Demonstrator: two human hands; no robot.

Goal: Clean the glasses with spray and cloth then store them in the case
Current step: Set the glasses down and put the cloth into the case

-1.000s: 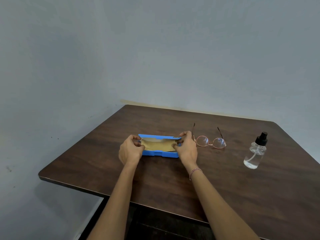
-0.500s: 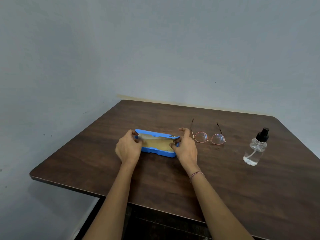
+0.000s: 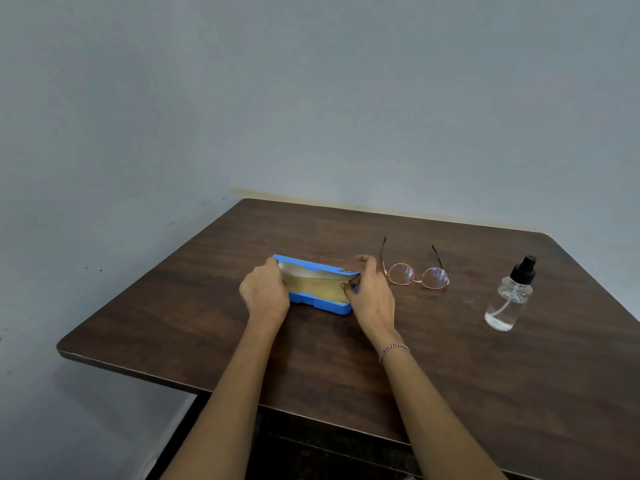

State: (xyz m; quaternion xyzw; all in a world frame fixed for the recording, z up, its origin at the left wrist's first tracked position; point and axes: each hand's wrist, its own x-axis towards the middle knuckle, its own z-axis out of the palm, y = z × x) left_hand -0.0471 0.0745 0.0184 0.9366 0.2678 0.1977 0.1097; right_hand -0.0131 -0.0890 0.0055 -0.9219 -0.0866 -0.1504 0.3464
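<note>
The glasses lie on the worktop untouched, resting with the lenses toward the person and both temples unfolded and pointing away toward the wall, so their long axis runs left to right across the view. They sit just beside the right end of the blue case, apart from it. The case is open, its lid tilted up at the back, and a tan cloth lies folded inside. The case's long axis runs left to right too, slightly skewed. The two hands are apart, one clamped on each end of the case. The left hand wraps its left end. The right hand curls round its right end, with the thumb at the cloth's right edge and the index finger lifted above the lid. Whether that thumb already pinches the cloth or only steadies the case I cannot tell. The right hand is the nearer to the glasses, which lie immediately to its right and a little farther back. A short sideways reach would likely suffice, and the thin frame would take a light pinch. The spray bottle stands upright well apart, farther right. Cleaning looks not yet begun, and I judge that taking out the cloth is the step in hand.
</note>
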